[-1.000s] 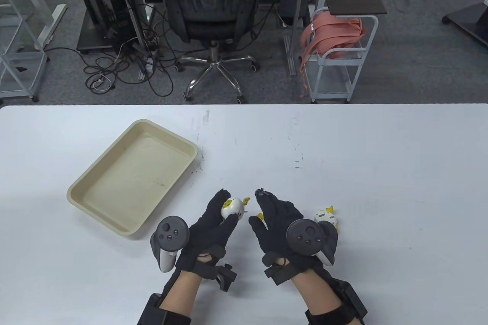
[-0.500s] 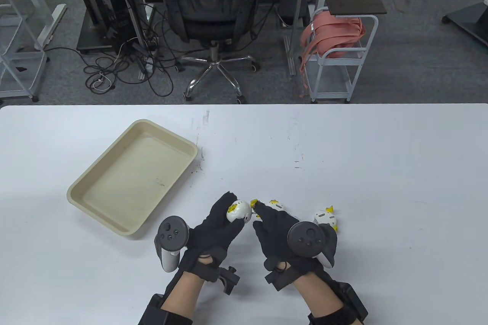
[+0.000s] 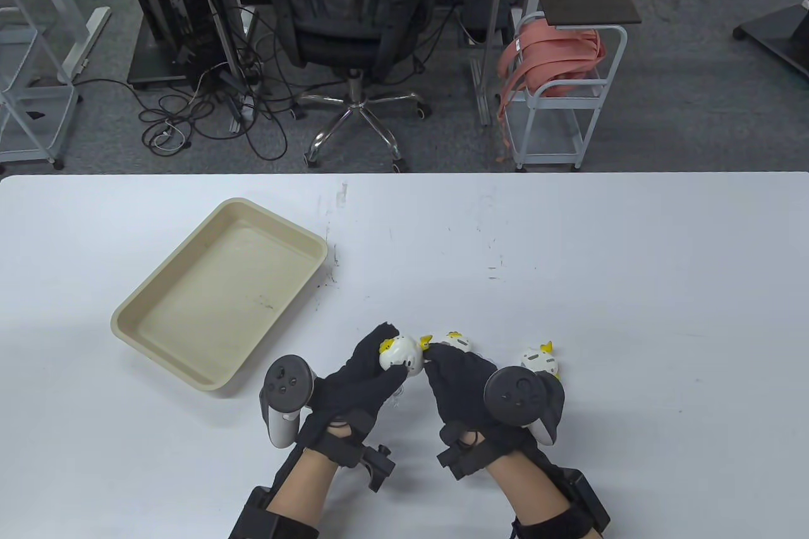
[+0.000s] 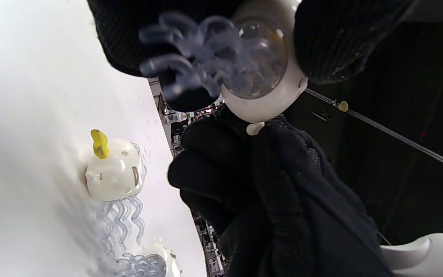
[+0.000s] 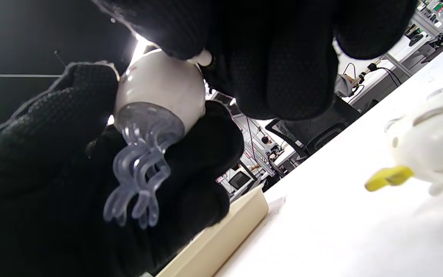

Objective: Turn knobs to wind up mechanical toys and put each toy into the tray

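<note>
Now your left hand [image 3: 363, 375] cups held toy [image 3: 399, 354] above desk [image 3: 632, 286], fingers curled round body so it stays steady; right hand [image 3: 458, 375] fingers pinch its knob [image 4: 255, 128] for winding (small white stub). Tray [image 3: 126, 318] waits left, no toys inside; two toys [image 3: 540, 362] lie near right hand.

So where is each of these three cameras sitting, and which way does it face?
Table view: overhead, facing down; shows both forearms, left hand, right hand, tray.
Left wrist view: low on that wrist, tilted sideways; its fingers grip the held toy.
Right wrist view: low, facing leftward; its fingers pinch the knob.
All three share the held toy.
</note>
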Demonstrator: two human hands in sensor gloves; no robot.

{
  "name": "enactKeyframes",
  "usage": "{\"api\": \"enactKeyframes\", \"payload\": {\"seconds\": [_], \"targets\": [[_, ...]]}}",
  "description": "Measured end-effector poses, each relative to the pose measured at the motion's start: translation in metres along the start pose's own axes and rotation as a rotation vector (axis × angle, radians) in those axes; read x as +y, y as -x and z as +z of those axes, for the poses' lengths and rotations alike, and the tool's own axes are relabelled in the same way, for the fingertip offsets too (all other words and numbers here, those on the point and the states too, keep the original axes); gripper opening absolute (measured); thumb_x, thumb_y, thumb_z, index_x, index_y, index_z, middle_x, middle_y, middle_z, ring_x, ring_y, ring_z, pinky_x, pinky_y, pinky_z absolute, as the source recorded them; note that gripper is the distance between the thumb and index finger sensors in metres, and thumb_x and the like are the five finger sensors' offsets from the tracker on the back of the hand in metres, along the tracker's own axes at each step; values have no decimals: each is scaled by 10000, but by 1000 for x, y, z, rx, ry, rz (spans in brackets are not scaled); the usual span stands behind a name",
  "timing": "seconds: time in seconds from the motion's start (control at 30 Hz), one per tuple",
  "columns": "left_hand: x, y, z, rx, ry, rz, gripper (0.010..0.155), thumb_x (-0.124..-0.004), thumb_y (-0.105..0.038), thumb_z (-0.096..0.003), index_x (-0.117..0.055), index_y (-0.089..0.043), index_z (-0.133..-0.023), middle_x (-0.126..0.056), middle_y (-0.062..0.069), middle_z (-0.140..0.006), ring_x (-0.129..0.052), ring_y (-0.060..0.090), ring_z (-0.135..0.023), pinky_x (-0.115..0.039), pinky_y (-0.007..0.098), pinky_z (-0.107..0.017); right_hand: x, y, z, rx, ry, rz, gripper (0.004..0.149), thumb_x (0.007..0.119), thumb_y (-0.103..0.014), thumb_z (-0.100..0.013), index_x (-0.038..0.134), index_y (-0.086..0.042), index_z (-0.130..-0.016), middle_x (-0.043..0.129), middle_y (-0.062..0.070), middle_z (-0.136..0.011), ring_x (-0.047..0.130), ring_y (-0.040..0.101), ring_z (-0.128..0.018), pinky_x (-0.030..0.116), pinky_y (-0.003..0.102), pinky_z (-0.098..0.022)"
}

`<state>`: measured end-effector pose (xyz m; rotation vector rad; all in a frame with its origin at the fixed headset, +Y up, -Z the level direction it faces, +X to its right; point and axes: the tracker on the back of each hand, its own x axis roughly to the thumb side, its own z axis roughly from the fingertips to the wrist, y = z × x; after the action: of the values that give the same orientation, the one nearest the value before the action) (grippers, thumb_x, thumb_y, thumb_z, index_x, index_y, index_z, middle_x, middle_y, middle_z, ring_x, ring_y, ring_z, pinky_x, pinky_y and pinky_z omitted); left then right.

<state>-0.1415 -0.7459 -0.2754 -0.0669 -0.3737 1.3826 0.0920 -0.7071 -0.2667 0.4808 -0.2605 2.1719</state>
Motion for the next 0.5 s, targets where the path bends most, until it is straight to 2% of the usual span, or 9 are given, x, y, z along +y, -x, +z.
{"api": "enactKeyframes", "payload": {"seconds": [0.13, 0.27, 0.5], "targets": [[1, 0, -1, -10, 25, 23, 749, -856, -444, -479, -526, -157, -1087, -772, 138, -1029, -982, 279, -823, -762, 477, -669, 0, 2, 0, 12, 3, -12, 465, 723, -283, -509, 771, 29, -850, 922, 247, -731, 921, 354, -533, 668, 613, -535], [2, -2, -1, -64, 51, 5, 735, -847, -424, -483, -513, -196, -1096, -749, 117, -1059, -966, 272, -866, -755, 469, -701, -2, 5, -1, 45, 12, -112, 462, 728, -298, -506, 781, 42, -813, 946, 231, -677, 931, 339, -481, 686, 602, -510], [0, -2, -2, -91, 79, 0, 720, -856, -386, -477, -523, -278, -1106, -714, 107, -1088, -934, 272, -923, -734, 471, -738, -4, 14, 0, 129, 21, -215, 441, 736, -332, -492, 854, 56, -668, 1000, 157, -470, 948, 260, -301, 754, 557, -425]]}}
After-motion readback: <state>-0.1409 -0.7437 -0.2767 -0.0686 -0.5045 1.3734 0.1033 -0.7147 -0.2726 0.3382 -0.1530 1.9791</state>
